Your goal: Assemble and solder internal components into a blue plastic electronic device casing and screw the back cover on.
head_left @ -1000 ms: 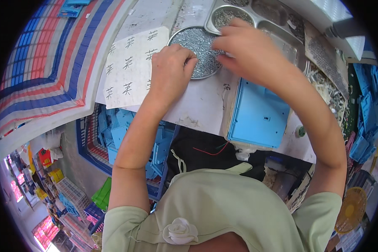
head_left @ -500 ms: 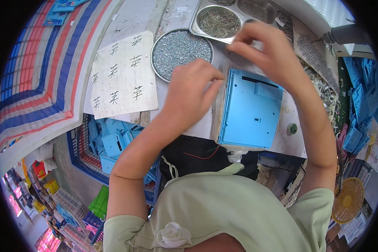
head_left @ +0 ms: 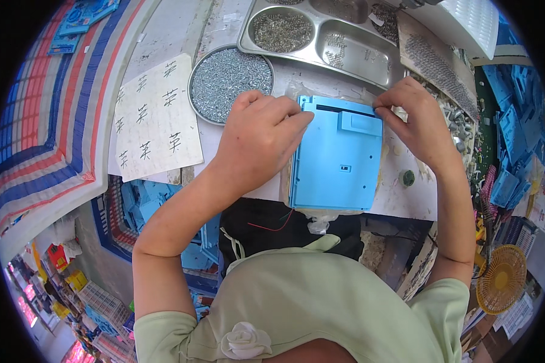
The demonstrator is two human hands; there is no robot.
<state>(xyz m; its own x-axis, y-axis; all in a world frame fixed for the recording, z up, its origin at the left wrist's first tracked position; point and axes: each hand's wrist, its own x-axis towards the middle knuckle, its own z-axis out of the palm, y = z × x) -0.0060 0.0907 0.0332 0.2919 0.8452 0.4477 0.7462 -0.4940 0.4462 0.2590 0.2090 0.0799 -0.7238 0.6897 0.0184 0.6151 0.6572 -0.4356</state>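
Observation:
A flat light-blue plastic casing (head_left: 336,157) with a slot along its far end and a small raised block lies on the bench in front of me. My left hand (head_left: 263,136) is closed in a pinch, its fingertips over the casing's upper left edge. Whatever sits in that pinch is too small to make out. At the upper right corner my right hand (head_left: 416,121) has thumb and forefinger pinched together against the casing's edge; any small piece between them is hidden. Beyond my left hand stands a round metal dish (head_left: 231,85) full of small silvery screws.
A steel compartment tray (head_left: 354,51) with small metal parts stands at the back. Paper with handwriting (head_left: 157,118) lies to the left. A board of small pins (head_left: 436,66) and a green round piece (head_left: 407,178) are to the right. Blue casings fill a crate (head_left: 106,233) below left.
My right hand has come down from over the steel tray to the casing's upper right corner. My left hand has moved slightly in over the left edge. The whole view has shifted.

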